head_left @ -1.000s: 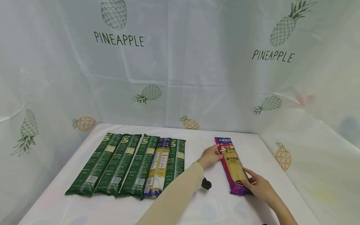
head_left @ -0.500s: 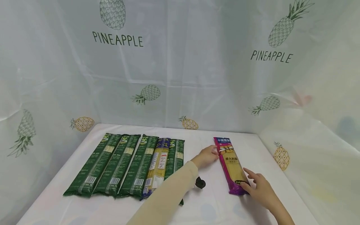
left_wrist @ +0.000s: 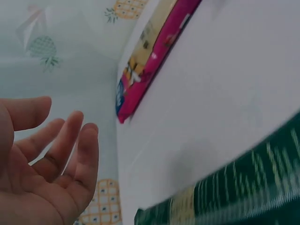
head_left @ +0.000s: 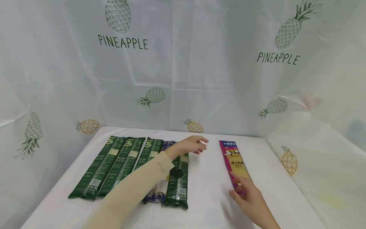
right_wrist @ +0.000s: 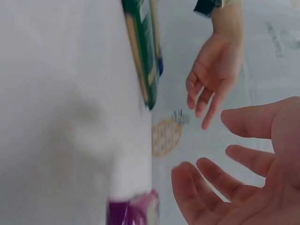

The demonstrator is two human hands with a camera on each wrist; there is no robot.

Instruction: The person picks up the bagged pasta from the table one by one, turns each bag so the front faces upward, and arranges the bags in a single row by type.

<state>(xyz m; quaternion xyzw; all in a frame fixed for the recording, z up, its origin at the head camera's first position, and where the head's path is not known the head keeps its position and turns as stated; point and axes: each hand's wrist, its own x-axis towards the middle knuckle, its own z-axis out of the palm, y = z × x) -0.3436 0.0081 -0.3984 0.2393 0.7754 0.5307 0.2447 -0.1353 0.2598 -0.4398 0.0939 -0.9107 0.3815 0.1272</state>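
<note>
While the left hand and right hand are holding nothing, well apart and relaxed, the pink pasta packet is lying on the table beside the right one, probably promising light, slick, brittle handling and favouring a gentle mid-length grip.

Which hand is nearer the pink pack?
Right. The right hand is at the near end of the pink pack; contact is unclear. The left hand is raised off to its left, clearly apart.

Pink pasta packet (far end blue), flat and aslant on the white table.
</note>
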